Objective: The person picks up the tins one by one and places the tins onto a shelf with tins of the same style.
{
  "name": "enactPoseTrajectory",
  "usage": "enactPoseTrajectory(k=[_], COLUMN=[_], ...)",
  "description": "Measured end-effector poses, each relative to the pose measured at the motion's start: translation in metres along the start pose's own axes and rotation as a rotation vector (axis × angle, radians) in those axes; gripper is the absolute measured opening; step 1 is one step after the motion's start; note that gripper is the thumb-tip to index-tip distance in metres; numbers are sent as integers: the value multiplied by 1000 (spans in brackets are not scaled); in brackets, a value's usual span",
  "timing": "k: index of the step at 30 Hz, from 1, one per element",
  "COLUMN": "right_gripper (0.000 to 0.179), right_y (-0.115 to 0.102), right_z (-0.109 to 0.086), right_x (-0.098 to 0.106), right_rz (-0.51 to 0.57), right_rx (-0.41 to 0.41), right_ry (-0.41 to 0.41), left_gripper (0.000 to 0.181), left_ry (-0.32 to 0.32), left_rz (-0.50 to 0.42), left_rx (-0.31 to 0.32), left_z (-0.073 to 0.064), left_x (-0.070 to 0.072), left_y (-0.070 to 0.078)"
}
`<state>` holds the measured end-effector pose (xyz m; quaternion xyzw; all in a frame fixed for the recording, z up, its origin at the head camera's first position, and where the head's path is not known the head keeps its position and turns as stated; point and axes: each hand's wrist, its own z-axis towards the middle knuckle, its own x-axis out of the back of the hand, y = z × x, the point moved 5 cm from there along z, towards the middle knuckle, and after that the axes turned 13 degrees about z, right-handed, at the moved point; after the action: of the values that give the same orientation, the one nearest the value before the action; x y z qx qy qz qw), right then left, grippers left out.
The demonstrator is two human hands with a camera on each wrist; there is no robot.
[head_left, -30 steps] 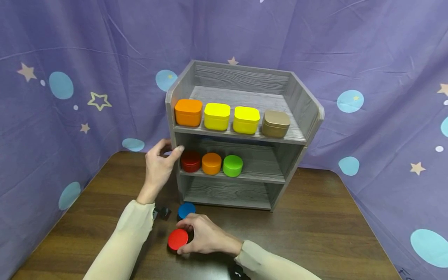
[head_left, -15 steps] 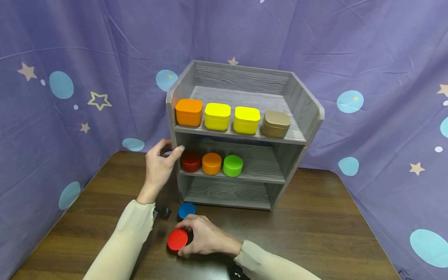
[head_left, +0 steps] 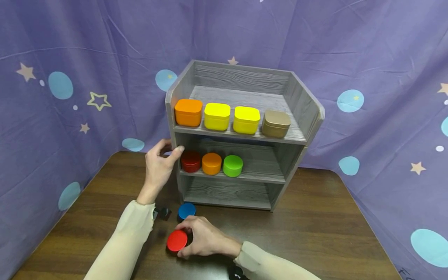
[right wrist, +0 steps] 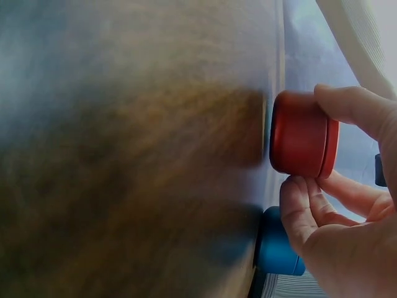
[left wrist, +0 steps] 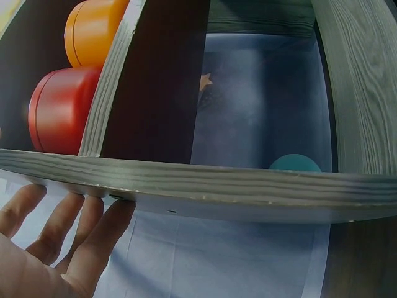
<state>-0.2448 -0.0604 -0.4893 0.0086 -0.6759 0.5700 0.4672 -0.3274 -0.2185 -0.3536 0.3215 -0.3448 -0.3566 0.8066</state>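
My left hand (head_left: pixel 159 167) grips the left side panel of a grey wooden shelf (head_left: pixel 227 179), with the thumb at the front edge and the fingers against the outer face. Low in front of the shelf, my right hand (head_left: pixel 206 238) pinches a red round tin (head_left: pixel 177 240) between thumb and fingers. In the right wrist view the tin (right wrist: pixel 299 133) is upright relative to the tabletop; whether it touches the wood I cannot tell. A blue round tin (head_left: pixel 186 210) stands just behind it, close to my right fingers.
On the middle shelf stand a dark red tin (head_left: pixel 191 161), an orange tin (head_left: pixel 211 163) and a green tin (head_left: pixel 233 165). The top shelf bears orange (head_left: pixel 188 112), yellow and bronze squarish tins. A purple curtain (head_left: pixel 105 58) hangs behind the brown table (head_left: pixel 315 225).
My right hand and the red tin have shifted very slightly toward the table's near side. The left hand keeps its place on the shelf.
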Motion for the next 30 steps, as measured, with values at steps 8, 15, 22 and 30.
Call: enactPoseTrajectory(k=[8, 15, 22, 30], right_gripper=[54, 53, 54, 53], right_y=[-1, -4, -8, -10], right_z=[-1, -2, -5, -7], right_x=[1, 3, 8, 17], right_rz=[9, 17, 35, 87], right_rx=[1, 4, -4, -26], right_ry=[-1, 14, 22, 23], left_gripper=[26, 24, 25, 25], left_ry=[3, 10, 8, 8], left_rz=[-10, -10, -11, -8], left_rx=[-2, -17, -13, -9], left_z=[0, 0, 1, 0], left_x=[0, 0, 0, 0], left_y=[0, 1, 2, 2])
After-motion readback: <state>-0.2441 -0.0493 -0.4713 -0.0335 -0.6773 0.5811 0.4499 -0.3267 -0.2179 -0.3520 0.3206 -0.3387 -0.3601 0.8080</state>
